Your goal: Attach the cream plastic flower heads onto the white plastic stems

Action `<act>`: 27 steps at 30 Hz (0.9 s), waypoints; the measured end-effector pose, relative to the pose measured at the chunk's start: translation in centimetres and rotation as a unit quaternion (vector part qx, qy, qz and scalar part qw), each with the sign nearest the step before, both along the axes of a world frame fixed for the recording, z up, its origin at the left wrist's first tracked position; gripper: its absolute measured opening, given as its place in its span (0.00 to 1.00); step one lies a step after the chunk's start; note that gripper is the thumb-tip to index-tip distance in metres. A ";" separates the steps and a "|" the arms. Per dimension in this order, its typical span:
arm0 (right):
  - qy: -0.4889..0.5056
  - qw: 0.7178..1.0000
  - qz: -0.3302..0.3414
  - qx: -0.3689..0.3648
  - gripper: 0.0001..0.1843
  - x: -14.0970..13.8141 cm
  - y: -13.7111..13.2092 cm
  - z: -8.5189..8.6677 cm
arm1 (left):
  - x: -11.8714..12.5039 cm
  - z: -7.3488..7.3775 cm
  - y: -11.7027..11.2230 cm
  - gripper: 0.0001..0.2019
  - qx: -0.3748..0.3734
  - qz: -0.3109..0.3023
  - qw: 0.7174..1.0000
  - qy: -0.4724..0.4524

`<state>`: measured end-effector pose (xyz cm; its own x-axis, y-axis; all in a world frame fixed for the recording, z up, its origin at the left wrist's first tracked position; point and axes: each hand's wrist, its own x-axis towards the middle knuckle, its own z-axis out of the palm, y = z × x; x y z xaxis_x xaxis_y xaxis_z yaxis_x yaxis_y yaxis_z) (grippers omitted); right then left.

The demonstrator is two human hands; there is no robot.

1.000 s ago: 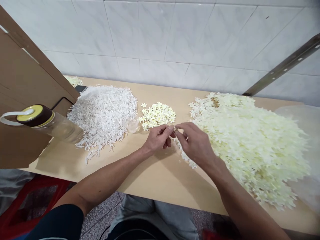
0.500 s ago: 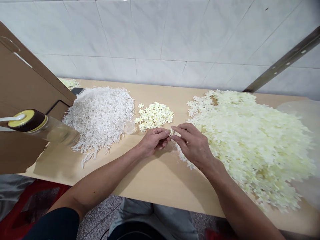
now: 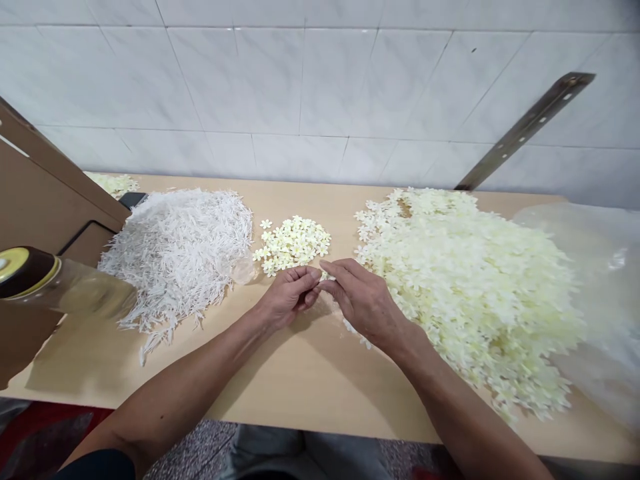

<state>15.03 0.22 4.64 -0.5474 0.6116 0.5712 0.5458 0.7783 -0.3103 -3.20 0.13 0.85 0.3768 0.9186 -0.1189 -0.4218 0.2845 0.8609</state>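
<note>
Over the table's middle, my left hand (image 3: 290,297) and my right hand (image 3: 365,300) meet fingertip to fingertip. A small pale-yellow artificial flower (image 3: 326,275) shows between the thumb and forefinger of my right hand, which is closed on it. My left hand is pinched at the flower's left side; whatever it grips is too small and covered to make out. Just behind them lies a small heap of yellow-centred flowers (image 3: 297,243). To the left is a large pile of thin white strands (image 3: 185,247), to the right a big mound of pale-yellow flowers (image 3: 465,280).
A clear bottle with a brown and yellow lid (image 3: 95,290) stands at the left, by a cardboard box (image 3: 45,193). A small clear round piece (image 3: 245,270) touches the white pile. Plastic sheeting (image 3: 600,267) covers the right end; a metal bar (image 3: 525,130) leans against the tiled wall.
My right fingers have drawn closer together around the flower, up against my left fingertips. The camera view has tilted up and shifted right, so the table contents appear lower and further left.
</note>
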 end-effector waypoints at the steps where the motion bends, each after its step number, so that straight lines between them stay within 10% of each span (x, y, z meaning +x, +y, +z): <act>1: 0.006 1.000 -0.002 0.003 0.17 -0.1 0.1 -0.1 | -0.1 0.2 0.0 0.22 0.003 0.004 1.000 -0.004; 14: -0.041 0.997 -0.058 0.006 0.11 -0.4 0.4 -0.4 | 0.4 0.5 -0.2 0.23 0.072 0.075 0.990 0.091; 21: -0.061 0.996 -0.067 -0.021 0.13 -2.6 1.4 -0.6 | -0.2 0.8 0.7 0.23 -0.004 0.106 0.994 -0.005; 27: -0.068 0.987 -0.071 -0.126 0.22 -3.6 0.6 2.1 | -1.2 0.3 2.1 0.22 -0.014 0.122 0.991 -0.046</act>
